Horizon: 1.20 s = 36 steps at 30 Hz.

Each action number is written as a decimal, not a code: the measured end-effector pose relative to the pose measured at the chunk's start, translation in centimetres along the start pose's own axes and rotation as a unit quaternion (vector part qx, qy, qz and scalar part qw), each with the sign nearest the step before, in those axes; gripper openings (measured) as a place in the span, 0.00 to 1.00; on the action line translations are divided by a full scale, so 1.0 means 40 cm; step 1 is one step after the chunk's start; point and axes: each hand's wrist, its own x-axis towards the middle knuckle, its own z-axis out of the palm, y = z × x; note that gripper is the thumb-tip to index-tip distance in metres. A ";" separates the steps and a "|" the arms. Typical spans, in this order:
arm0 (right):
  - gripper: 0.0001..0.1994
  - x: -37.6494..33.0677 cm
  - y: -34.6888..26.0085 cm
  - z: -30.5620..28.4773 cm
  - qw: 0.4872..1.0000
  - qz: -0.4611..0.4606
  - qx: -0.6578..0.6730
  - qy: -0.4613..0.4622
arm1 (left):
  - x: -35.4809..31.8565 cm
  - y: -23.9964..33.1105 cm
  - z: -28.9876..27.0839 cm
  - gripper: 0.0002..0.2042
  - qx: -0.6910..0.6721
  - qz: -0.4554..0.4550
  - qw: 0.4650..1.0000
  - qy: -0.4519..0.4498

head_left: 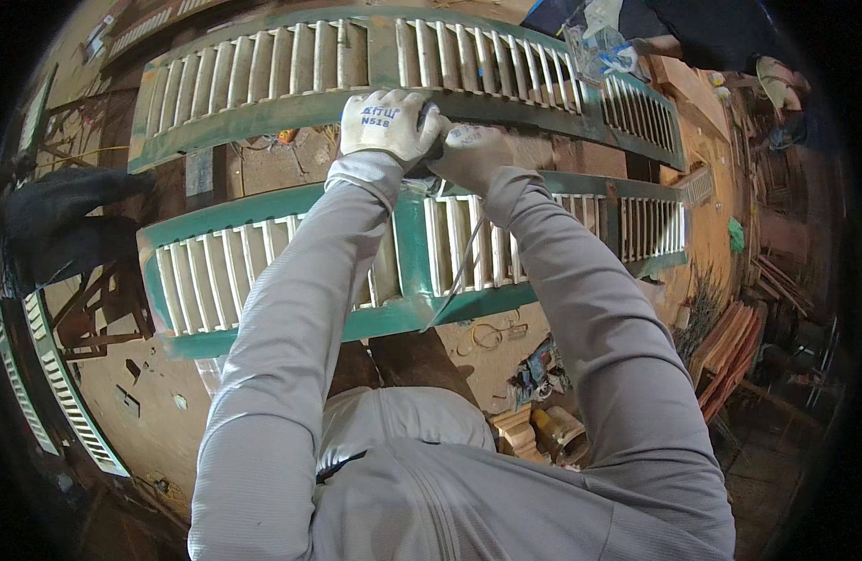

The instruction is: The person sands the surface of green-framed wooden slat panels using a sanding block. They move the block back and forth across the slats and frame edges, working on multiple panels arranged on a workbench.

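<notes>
Two green-framed louvred shutters with pale slats lie side by side: a near shutter [412, 248] and a far shutter [384, 56]. My left hand [384, 126], in a white work glove, is closed over a dark corded tool [420, 170] at the near shutter's far edge. Beside it, my gloved right hand [473, 154] also grips this tool. Both hands cover most of it, so its exact kind is hidden. A thin grey cord [465, 257] hangs from below my right hand across the near shutter's slats.
A co-worker's gloved hand [622, 58] is at the far shutter's right part. Another person's dark clothing [66, 224] shows at the left. More shutters [71, 393] stand at the lower left. Stacked reddish boards [730, 355] lie right; tools and wood pieces [543, 374] lie on the floor.
</notes>
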 end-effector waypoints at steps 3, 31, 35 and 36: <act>0.26 -0.010 0.037 -0.001 1.000 0.028 -0.012 -0.008 | 0.014 0.027 0.028 0.24 -0.009 0.017 1.000 0.011; 0.19 0.452 -1.003 0.157 0.924 -0.313 -0.219 0.030 | -0.408 -0.877 -0.453 0.24 0.122 -0.247 0.954 0.116; 0.21 0.461 -1.164 0.114 0.879 -0.425 -0.215 0.010 | -0.521 -0.958 -0.500 0.27 0.122 -0.292 0.942 0.116; 0.18 0.454 -1.209 0.086 0.875 -0.438 -0.200 -0.049 | -0.558 -0.958 -0.521 0.29 0.115 -0.306 0.939 0.107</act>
